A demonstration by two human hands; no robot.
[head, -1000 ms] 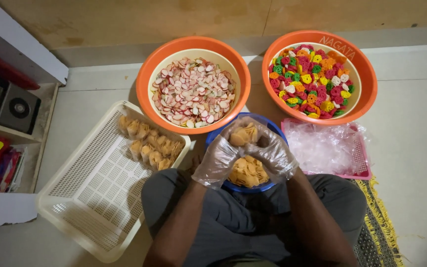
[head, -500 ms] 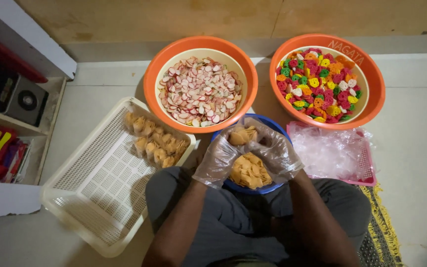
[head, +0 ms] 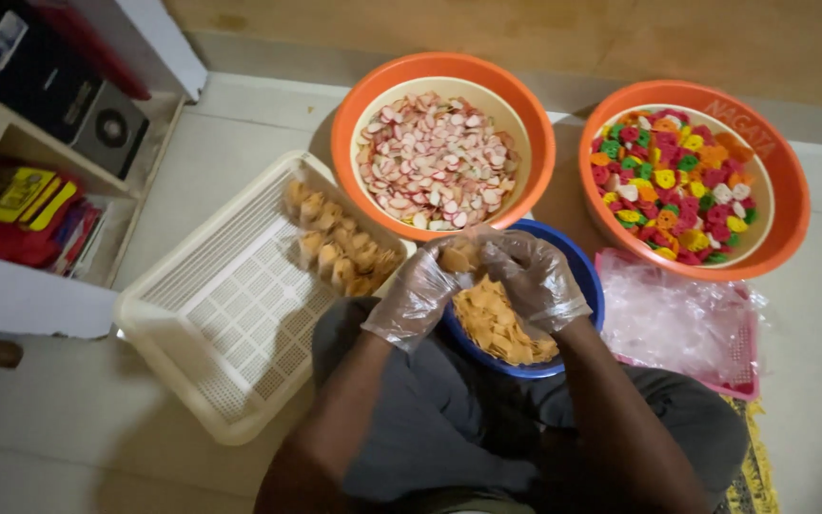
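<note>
On the far left I see a shelf (head: pixel 11 171) with boxes, then a white slatted tray (head: pixel 230 314) with a row of filled packets (head: pixel 340 252) along its far edge. My left hand (head: pixel 416 295), in a thin clear glove, curls around a small packet of yellow crackers (head: pixel 457 257), and my right hand (head: pixel 535 281), gloved too, pinches the same packet from the other side. Both hover over the blue bowl (head: pixel 582 286) of yellow crackers. Behind sit two orange bowls, one (head: pixel 349 124) with pink-white crackers, one (head: pixel 792 190) multicoloured. Clear bags (head: pixel 677 319) lie at right.
</note>
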